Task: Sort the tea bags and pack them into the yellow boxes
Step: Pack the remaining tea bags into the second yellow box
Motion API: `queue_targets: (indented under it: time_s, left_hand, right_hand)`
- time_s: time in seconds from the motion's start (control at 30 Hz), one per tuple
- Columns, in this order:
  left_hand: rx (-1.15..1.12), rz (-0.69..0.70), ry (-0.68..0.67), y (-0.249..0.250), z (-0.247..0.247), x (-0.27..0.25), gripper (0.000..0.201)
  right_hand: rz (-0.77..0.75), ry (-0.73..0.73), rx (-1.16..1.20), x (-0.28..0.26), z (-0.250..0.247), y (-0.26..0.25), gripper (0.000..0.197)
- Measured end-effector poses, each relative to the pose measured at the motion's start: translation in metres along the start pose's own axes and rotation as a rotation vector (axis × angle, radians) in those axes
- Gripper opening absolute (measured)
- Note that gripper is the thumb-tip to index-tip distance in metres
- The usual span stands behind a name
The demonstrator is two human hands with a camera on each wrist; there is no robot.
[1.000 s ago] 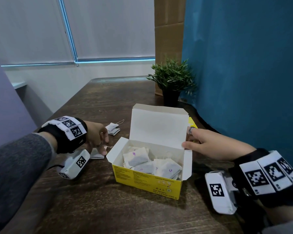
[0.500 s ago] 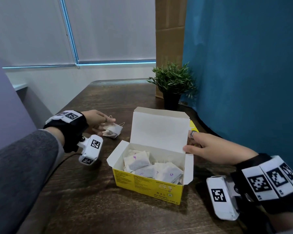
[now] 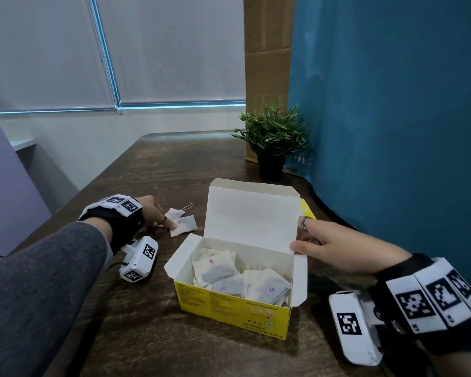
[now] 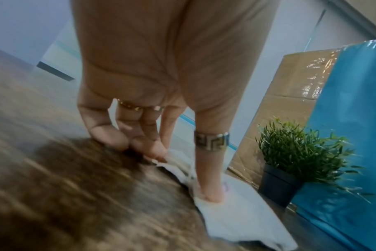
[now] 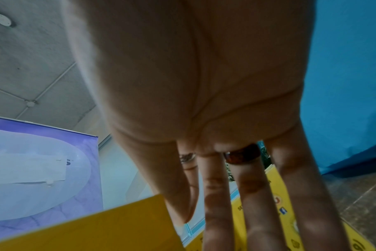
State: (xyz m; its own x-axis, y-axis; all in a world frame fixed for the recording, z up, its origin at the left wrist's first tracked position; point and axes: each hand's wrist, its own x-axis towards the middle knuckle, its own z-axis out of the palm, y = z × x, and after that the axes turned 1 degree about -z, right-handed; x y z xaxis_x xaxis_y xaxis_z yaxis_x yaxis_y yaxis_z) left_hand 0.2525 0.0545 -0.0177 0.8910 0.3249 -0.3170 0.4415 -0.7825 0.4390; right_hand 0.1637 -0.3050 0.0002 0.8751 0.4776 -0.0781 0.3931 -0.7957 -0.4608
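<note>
Movement since a second ago is all on my left side: my left hand point(image 3: 152, 212) has left the near spot beside the yellow box point(image 3: 237, 308) and reached to the far left pile of loose tea bags point(image 3: 182, 223) on the desk point(image 3: 174, 164). Its index fingertip now presses flat on the nearest bag, which the left wrist view confirms, and the other fingers curl down at the pile's edge; I see no pinch yet, so that grip is not closed on anything. My right hand point(image 3: 335, 244) has stayed put, fingers straight against the raised lid point(image 3: 252, 216), propping the box open. Several bags already lie inside. I judge the next bag is about to be slid out and picked.
</note>
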Motion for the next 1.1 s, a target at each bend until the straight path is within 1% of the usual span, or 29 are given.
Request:
queue_targets:
  time_s: [0.1, 0.2, 0.3, 0.37, 0.47, 0.53, 0.6, 0.7, 0.8, 0.9, 0.93, 0.97, 1.03, 1.1]
  left_hand:
    - [0.07, 0.005, 0.021, 0.002, 0.001, 0.0, 0.042]
    - [-0.035, 0.059, -0.002, 0.003, 0.003, -0.001, 0.025]
    - [-0.074, 0.215, 0.052, -0.001, 0.0, 0.0, 0.026]
    - [-0.123, 0.26, 0.065, -0.004, -0.004, -0.002, 0.026]
    - [-0.302, 0.284, 0.063, -0.005, -0.016, -0.014, 0.028]
    - [-0.453, 0.341, 0.061, -0.001, -0.027, -0.032, 0.029]
    - [-0.6, 0.411, 0.007, 0.007, -0.039, -0.058, 0.031]
    - [-0.653, 0.514, -0.12, 0.027, -0.046, -0.1, 0.029]
    - [-0.566, 0.571, -0.282, 0.048, -0.035, -0.138, 0.027]
    - [-0.422, 0.569, -0.449, 0.062, -0.002, -0.154, 0.033]
    - [-0.343, 0.555, -0.482, 0.065, 0.01, -0.155, 0.032]
    - [-0.247, 0.54, -0.488, 0.068, 0.021, -0.156, 0.028]
    - [-0.022, 0.526, -0.431, 0.073, 0.034, -0.156, 0.017]
    - [0.165, 0.529, -0.371, 0.076, 0.039, -0.154, 0.024]
  right_hand:
    - [-0.002, 0.002, -0.003, -0.001, -0.001, 0.0, 0.029]
    - [-0.016, 0.004, 0.007, -0.002, -0.001, 0.0, 0.028]
    - [-0.019, 0.005, 0.011, -0.001, 0.0, 0.001, 0.03]
    - [-0.015, 0.004, 0.012, -0.001, 0.0, 0.0, 0.029]
    - [-0.024, -0.001, 0.021, -0.002, -0.001, -0.002, 0.031]
    - [-0.021, -0.003, 0.014, -0.002, -0.001, -0.002, 0.032]
    - [-0.013, -0.001, 0.003, -0.003, -0.001, -0.004, 0.033]
    - [-0.008, 0.001, 0.007, -0.003, -0.001, -0.004, 0.034]
    - [-0.001, -0.003, 0.007, -0.004, -0.002, -0.005, 0.033]
    - [-0.005, -0.004, 0.014, -0.006, -0.003, -0.006, 0.025]
    - [-0.005, -0.002, 0.014, -0.006, -0.003, -0.007, 0.026]
    - [-0.011, -0.001, 0.014, -0.006, -0.003, -0.006, 0.029]
    - [-0.009, 0.001, 0.016, -0.005, -0.002, -0.005, 0.032]
    - [-0.008, 0.002, 0.023, -0.004, -0.002, -0.005, 0.033]
